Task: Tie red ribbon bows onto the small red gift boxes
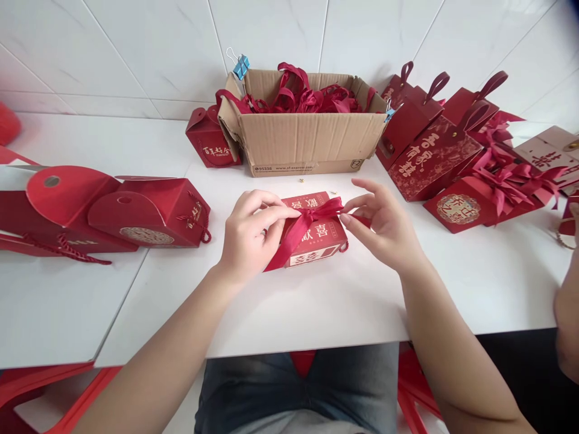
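In front of me on the white table lies a red gift box (323, 231) with pale Chinese characters and a red cord at its right end. Across its top is a dark red ribbon (294, 236) tied in a bow, one tail hanging over the near side. My left hand (257, 232) pinches the bow's left side between thumb and fingertips. At the bow's right side, my right hand (379, 224) closes thumb and finger on the ribbon, its other fingers raised.
Behind the gift box stands a cardboard box (312, 141) of red ribbons, with blue binder clips (241, 66) on its corners. Red boxes stand left (151, 211) and handled boxes right (434, 150). Another person's arm (567, 313) shows at the right edge.
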`<state>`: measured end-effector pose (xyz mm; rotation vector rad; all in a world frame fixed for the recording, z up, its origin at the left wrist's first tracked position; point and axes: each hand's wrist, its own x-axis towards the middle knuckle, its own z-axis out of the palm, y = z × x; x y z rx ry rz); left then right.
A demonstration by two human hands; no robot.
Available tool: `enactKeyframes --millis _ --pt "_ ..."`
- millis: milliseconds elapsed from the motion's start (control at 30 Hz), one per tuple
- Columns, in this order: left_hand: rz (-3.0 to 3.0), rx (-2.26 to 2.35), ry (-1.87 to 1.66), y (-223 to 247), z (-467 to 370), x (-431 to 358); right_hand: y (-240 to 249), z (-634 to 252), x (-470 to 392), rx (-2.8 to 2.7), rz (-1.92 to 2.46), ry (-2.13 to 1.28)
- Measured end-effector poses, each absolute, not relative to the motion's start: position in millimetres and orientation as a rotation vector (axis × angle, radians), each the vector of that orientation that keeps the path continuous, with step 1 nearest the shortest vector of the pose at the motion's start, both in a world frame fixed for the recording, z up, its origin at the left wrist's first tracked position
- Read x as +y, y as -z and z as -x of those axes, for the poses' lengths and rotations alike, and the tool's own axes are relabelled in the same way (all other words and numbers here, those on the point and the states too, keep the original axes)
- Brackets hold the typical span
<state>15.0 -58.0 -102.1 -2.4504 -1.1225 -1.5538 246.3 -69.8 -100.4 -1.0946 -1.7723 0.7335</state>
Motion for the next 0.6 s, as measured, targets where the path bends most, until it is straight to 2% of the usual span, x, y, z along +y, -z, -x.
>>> enactKeyframes --millis 167,367,600 --pt "2.458 -1.116 1.556 103.2 -14.9 -57.6 90.5 -244.9 -74.6 -1.657 1.041 -0.708" --pt "2.462 -1.094 1.568 102.9 -15.3 -57.2 82.6 -247.3 -84.4 -1.698 0.912 -0.845" --pt "2.495 -1.122 1.495 100.2 -14.5 -58.1 76.1 -250.9 -83.9 -2.077 0.786 -0.831"
